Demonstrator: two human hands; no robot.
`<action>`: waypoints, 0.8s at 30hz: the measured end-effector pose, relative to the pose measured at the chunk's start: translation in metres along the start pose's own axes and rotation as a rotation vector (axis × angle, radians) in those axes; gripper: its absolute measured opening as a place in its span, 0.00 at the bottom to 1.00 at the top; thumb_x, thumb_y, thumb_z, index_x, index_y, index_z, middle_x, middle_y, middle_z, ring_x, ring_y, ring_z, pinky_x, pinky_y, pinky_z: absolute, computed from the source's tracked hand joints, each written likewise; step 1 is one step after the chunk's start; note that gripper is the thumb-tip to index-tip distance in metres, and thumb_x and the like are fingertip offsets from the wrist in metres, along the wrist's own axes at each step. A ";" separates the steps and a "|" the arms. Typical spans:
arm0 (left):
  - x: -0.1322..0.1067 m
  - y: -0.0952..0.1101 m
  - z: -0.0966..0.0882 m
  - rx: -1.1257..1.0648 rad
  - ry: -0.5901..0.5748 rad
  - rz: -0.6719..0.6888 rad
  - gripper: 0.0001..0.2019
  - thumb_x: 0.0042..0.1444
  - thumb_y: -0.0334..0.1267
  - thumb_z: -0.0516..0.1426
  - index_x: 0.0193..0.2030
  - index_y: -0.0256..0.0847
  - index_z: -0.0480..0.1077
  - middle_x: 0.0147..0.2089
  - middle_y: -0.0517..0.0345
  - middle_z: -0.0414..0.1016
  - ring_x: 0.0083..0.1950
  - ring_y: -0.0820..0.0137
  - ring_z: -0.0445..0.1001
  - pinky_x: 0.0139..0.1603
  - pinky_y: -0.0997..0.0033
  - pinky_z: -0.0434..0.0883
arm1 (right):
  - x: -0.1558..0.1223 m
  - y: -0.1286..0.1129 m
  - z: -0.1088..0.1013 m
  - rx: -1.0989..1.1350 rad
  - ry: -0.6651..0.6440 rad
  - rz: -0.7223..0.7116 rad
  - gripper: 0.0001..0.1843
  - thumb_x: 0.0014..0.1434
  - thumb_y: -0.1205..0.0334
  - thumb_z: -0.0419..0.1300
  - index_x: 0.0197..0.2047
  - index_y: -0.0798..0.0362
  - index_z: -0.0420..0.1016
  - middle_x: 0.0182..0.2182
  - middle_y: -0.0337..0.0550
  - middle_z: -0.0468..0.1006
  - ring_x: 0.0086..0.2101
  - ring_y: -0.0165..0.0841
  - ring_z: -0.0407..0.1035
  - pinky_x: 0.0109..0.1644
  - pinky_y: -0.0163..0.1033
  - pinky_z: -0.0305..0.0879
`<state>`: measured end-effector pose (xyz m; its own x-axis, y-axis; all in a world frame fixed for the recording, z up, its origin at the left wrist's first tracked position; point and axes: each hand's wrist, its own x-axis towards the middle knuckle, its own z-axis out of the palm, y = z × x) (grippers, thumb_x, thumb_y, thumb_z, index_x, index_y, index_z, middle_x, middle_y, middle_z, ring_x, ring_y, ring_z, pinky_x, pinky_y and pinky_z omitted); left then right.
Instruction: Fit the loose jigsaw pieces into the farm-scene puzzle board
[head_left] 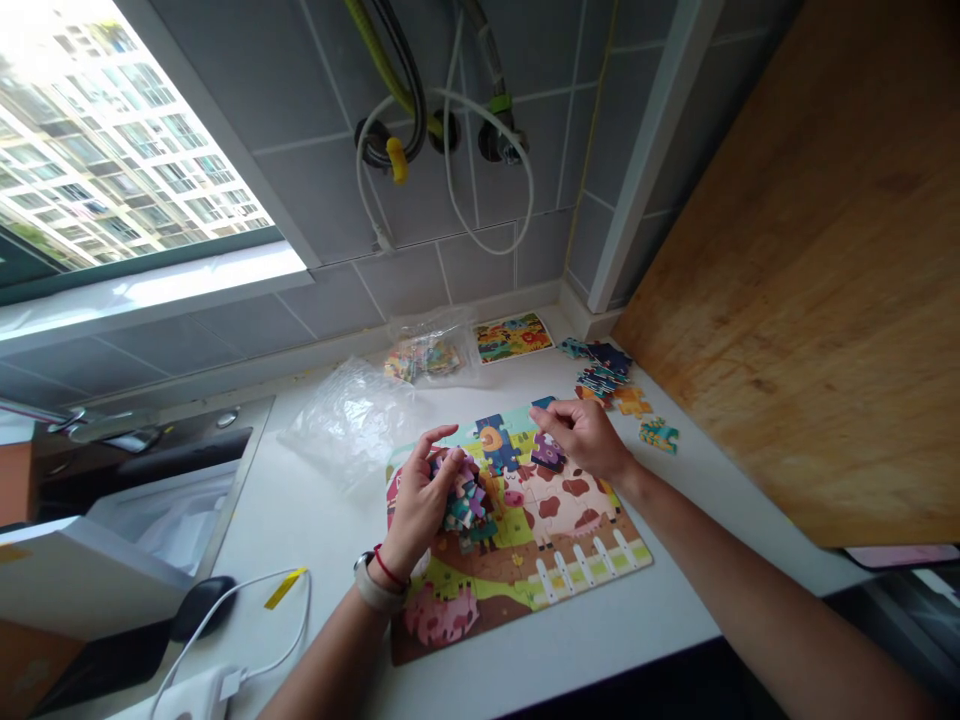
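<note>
A colourful farm jigsaw puzzle [570, 560] lies on the white counter [315, 520], with a cow, a fence and a pink pig showing. My left hand [420, 505] is curled round a bunch of loose puzzle pieces [466, 495] held over the puzzle's left part. My right hand [585, 435] pinches a purple puzzle piece [549, 452] at the puzzle's upper edge, beside a blue and orange piece [495, 440].
Loose pieces [611, 380] lie scattered at the back right near a wooden board [810, 280]. A small picture card [512, 336] and two clear plastic bags [352, 420] sit behind the puzzle. A sink [172, 480] is at the left, cables [247, 600] in front.
</note>
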<state>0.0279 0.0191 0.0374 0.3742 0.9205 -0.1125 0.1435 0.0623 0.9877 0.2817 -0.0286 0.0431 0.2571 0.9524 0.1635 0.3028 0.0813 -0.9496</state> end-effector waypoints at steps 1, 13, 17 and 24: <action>0.000 -0.001 0.000 0.013 -0.001 -0.002 0.28 0.64 0.57 0.60 0.63 0.40 0.68 0.33 0.63 0.73 0.31 0.73 0.70 0.32 0.77 0.68 | -0.001 0.000 0.000 -0.003 -0.003 -0.007 0.31 0.62 0.41 0.66 0.17 0.51 0.67 0.14 0.32 0.57 0.20 0.27 0.50 0.25 0.37 0.48; -0.007 -0.004 0.012 0.011 -0.131 0.056 0.24 0.67 0.55 0.58 0.62 0.41 0.73 0.33 0.59 0.74 0.32 0.70 0.70 0.35 0.74 0.71 | -0.030 -0.003 0.041 0.211 -0.476 0.157 0.21 0.59 0.45 0.72 0.49 0.49 0.80 0.25 0.33 0.71 0.23 0.28 0.62 0.27 0.35 0.58; -0.011 -0.002 0.015 -0.028 -0.144 0.102 0.21 0.66 0.53 0.60 0.59 0.44 0.77 0.46 0.50 0.80 0.46 0.60 0.78 0.49 0.66 0.76 | -0.035 -0.008 0.049 0.237 -0.421 0.155 0.17 0.58 0.45 0.71 0.40 0.48 0.77 0.27 0.36 0.72 0.27 0.30 0.65 0.30 0.36 0.64; -0.013 0.000 0.018 -0.079 -0.161 0.121 0.18 0.66 0.48 0.59 0.57 0.42 0.78 0.40 0.54 0.82 0.37 0.65 0.77 0.39 0.70 0.76 | -0.027 -0.011 0.034 0.293 -0.280 0.299 0.18 0.59 0.46 0.70 0.41 0.48 0.71 0.29 0.34 0.73 0.22 0.26 0.63 0.22 0.31 0.59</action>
<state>0.0390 0.0000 0.0371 0.5265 0.8502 -0.0022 0.0188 -0.0090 0.9998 0.2403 -0.0453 0.0398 0.0253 0.9857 -0.1668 -0.0269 -0.1662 -0.9857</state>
